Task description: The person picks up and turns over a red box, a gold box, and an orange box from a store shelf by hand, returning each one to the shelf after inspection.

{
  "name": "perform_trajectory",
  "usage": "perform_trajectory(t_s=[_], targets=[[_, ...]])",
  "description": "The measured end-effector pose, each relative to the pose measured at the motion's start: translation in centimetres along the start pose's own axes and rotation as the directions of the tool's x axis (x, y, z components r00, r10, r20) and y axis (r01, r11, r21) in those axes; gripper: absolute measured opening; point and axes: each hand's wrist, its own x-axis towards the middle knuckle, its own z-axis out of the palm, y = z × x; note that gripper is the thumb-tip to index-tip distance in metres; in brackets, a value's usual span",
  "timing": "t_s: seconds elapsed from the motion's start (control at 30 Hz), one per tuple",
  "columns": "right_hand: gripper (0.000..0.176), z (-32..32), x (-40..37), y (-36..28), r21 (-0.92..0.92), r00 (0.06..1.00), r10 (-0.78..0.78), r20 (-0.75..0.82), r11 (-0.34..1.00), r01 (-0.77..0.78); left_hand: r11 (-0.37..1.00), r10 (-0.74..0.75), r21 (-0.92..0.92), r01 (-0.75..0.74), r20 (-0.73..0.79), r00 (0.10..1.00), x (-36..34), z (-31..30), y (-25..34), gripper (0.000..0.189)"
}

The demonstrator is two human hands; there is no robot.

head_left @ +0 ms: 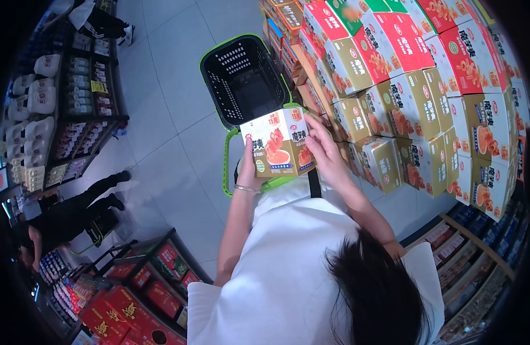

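Between my two hands is a white and gold snack box [274,146] with a red food picture and dark Chinese lettering on its faces. My left hand [249,167] presses against the box's left side, a bracelet on that wrist. Fingers of my right hand [324,148] wrap the right side and upper right edge. Just beyond the box is a black shopping basket [246,107] with a green rim; no goods show in its visible part. Its green handle [226,167] shows at the left of the box.
A tall stack of similar snack boxes [411,100] rises close on the right. Shelves of packaged goods [83,86] stand at left, with red gift boxes [124,313] at lower left. Another person [58,221] with a basket is at left; one more person's legs [106,24] show at upper left.
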Motion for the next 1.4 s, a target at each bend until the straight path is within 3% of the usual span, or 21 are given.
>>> perform_trajectory(t_s=[0.07,0.2,0.27,0.47,0.53,0.6,0.67,0.73,0.8,0.83,0.87,0.93,1.0,1.07,1.13,1.2,1.23,1.3,1.33,1.37,1.4], targets=[[0.048,0.2,-0.4,-0.5,0.025,1.000,-0.008,0.023,1.000,0.008,0.997,-0.019,-0.079,0.026,0.090,0.996,0.0,-0.4,0.0,0.068],[0.045,0.3,-0.6,-0.7,0.014,0.994,-0.050,0.101,0.999,0.048,0.992,0.042,-0.121,-0.030,0.096,0.994,0.1,-0.6,-0.7,0.068],[0.043,0.2,-0.6,-1.3,0.013,0.990,0.008,0.139,1.000,-0.010,0.990,0.064,-0.135,-0.050,0.097,0.993,0.3,-0.9,-1.0,0.067],[0.043,-0.2,-0.7,-0.9,0.016,0.993,-0.019,0.117,1.000,0.017,0.978,0.142,-0.167,-0.128,0.072,0.987,0.0,-1.7,-1.6,0.067],[0.044,-1.5,-0.4,-0.5,0.024,0.990,0.038,0.136,0.999,-0.042,0.941,0.326,0.090,-0.326,0.007,0.945,-0.2,-2.2,-1.6,0.061],[0.045,-1.9,0.2,-0.8,0.032,0.984,0.093,0.153,0.995,-0.099,0.916,0.395,0.094,-0.390,-0.051,0.917,-0.6,-2.7,-1.8,0.052],[0.055,-1.9,0.8,-2.0,-0.230,0.978,-0.209,-0.017,0.953,0.200,0.748,0.577,0.457,-0.482,-0.087,0.812,-0.9,-3.6,-1.7,0.044],[0.066,-2.2,1.2,-3.5,-0.238,0.965,-0.257,-0.050,0.942,0.238,0.694,0.591,0.531,-0.485,-0.037,0.806,-2.1,-2.4,-0.5,0.053],[0.071,-2.7,1.1,-5.2,-0.454,0.956,-0.275,0.101,0.843,0.290,0.501,0.723,0.475,-0.723,0.229,0.652,-3.0,-0.6,0.2,0.070],[0.077,-3.1,1.3,-5.6,-0.604,0.921,-0.325,0.213,0.697,0.386,0.421,0.726,0.526,-0.739,0.293,0.622,-2.7,-0.7,0.2,0.081],[0.077,-3.2,1.2,-6.1,-0.609,0.920,-0.331,0.209,0.692,0.387,0.418,0.727,0.521,-0.745,0.301,0.618,-2.8,-0.4,0.3,0.081],[0.078,-3.4,0.9,-7.1,-0.578,0.914,-0.189,0.358,0.724,0.377,0.286,0.714,0.576,-0.766,0.405,0.571,-3.2,0.5,0.7,0.083],[0.078,-3.1,0.2,-7.4,-0.605,0.894,-0.245,0.376,0.666,0.436,0.274,0.710,0.573,-0.772,0.421,0.565,-3.4,1.6,1.0,0.086],[0.075,-2.9,-0.4,-7.5,-0.648,0.913,-0.237,0.332,0.646,0.403,0.169,0.652,0.639,-0.751,0.498,0.571,-3.4,2.2,1.2,0.088],[0.076,-3.2,-0.5,-7.0,-0.642,0.914,-0.270,0.304,0.651,0.406,0.183,0.656,0.611,-0.770,0.507,0.559,-2.9,2.8,1.2,0.086],[0.073,-3.5,-0.8,-6.5,-0.608,0.958,-0.236,0.161,0.741,0.284,0.174,0.621,0.658,-0.733,0.504,0.600,-2.9,3.6,1.5,0.086],[0.073,-3.6,-0.9,-6.2,-0.610,0.959,-0.235,0.160,0.740,0.284,0.135,0.667,0.665,-0.734,0.487,0.564,-3.8,5.0,2.0,0.079],[0.070,-3.9,-0.9,-5.7,-0.669,0.949,-0.312,-0.048,0.715,0.201,0.056,0.695,0.698,-0.714,0.486,0.529,-2.9,4.6,1.8,0.077],[0.070,-4.1,-0.9,-5.3,-0.671,0.948,-0.313,-0.049,0.714,0.201,-0.024,0.721,0.728,-0.685,0.487,0.492,-2.4,4.3,1.6,0.076],[0.067,-4.5,-0.9,-4.9,-0.653,0.922,-0.339,-0.186,0.744,0.141,0.063,0.726,0.716,-0.695,0.446,0.524,-2.0,4.2,1.2,0.062],[0.064,-4.9,-0.9,-4.5,-0.627,0.879,-0.355,-0.319,0.775,0.085,0.063,0.726,0.714,-0.697,0.447,0.523,-1.7,4.0,0.9,0.062]])
